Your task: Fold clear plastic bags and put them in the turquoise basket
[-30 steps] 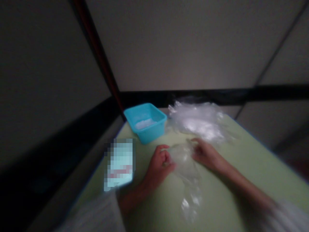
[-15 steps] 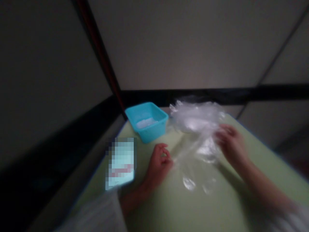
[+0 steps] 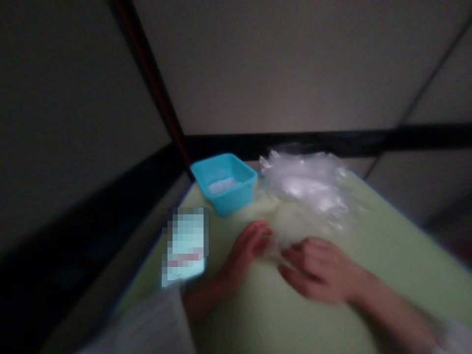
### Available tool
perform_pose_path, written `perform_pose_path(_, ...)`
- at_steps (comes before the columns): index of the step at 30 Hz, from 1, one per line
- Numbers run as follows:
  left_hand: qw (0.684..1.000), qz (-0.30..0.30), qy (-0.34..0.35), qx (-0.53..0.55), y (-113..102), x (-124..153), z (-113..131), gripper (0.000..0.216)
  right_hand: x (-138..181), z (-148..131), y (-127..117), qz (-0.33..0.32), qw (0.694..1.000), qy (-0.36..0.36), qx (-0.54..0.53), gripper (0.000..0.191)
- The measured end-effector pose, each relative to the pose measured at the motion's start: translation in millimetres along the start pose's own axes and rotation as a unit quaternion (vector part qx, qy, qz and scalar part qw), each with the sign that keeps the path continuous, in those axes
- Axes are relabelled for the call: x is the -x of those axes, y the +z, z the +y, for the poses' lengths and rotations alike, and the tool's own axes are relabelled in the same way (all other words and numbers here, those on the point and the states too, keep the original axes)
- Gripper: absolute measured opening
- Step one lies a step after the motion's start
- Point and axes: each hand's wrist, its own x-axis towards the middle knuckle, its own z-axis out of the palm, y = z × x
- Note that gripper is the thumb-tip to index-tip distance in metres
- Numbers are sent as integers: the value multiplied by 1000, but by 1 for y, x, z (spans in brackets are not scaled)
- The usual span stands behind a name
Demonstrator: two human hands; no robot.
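Plainly, most of the view is being filled by grey wall panels (image 3: 280,64), with a black band (image 3: 228,146) being shown along their lower part. Before them, a yellow-green worktop (image 3: 265,309) is being seen, its sides being edged in blue. Its far right part is being covered by a shiny, crumpled pile of clear plastic bags (image 3: 306,182). Just beside the pile, on its left, the far left corner is being taken up by a turquoise plastic basin (image 3: 236,199). Nearer, a clear plastic bag (image 3: 287,228) is being spread thinly between the pile and the hands, its outline being blurred. From the right, the bag's near edge is being met by the right hand (image 3: 285,263), palm down; its thumb is being held apart from its bent fingers, and whether film is being pinched cannot be told. From the left, the same edge is being met by the left hand (image 3: 263,241), its fingers being curved; whether they are being closed on the film cannot be told either. Near the left forearm, the left side of the worktop is being occupied by a pixelated, pale glowing rectangle (image 3: 186,246). Inside the basin, some white material (image 3: 223,185) is being held.
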Motion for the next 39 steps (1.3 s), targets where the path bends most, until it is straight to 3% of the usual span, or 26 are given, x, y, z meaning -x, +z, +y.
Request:
perform_pose_path(3,1000,3,-27,11,0,-3,-3,31,-6,-6,17,-130,990,-34,31,30)
perform_pose_path(7,998,-2,-6,-62,-2,-1,-1,52,-3,-6,21,-237,967,27,-88,58)
perform_pose_path(10,987,22,23,-159,-3,1,2,70,-3,-7,16,-247,953,58,-165,64)
perform_pose_path(15,965,39,56,-253,-7,-3,2,74,-6,-8,11,-238,926,105,-273,51)
perform_pose_path(19,964,24,60,-258,-11,-5,-1,72,-6,-6,11,-232,894,129,-362,47)
perform_pose_path(21,966,13,57,-252,-12,-5,-3,71,-7,-5,9,-234,865,149,-418,45)
perform_pose_path(24,958,8,73,-276,-14,-5,-4,67,-9,-6,5,-258,798,184,-513,42)
perform_pose_path(27,918,39,152,-365,-15,-4,-1,58,-13,-11,2,-253,762,217,-555,32)
perform_pose_path(29,863,52,238,-443,-14,-1,3,45,-15,-12,3,-219,785,252,-522,20)
perform_pose_path(31,794,46,315,-519,-13,5,8,27,-15,-11,5,-181,828,292,-443,11)
perform_pose_path(34,700,0,380,-604,-7,17,13,11,-13,-3,8,-165,884,305,-314,17)
perform_pose_path(36,667,-78,391,-629,-3,25,13,15,-11,3,10,-182,906,280,-260,19)
perform_pose_path(39,649,-173,372,-640,1,30,9,16,-8,9,12,-205,920,248,-221,21)
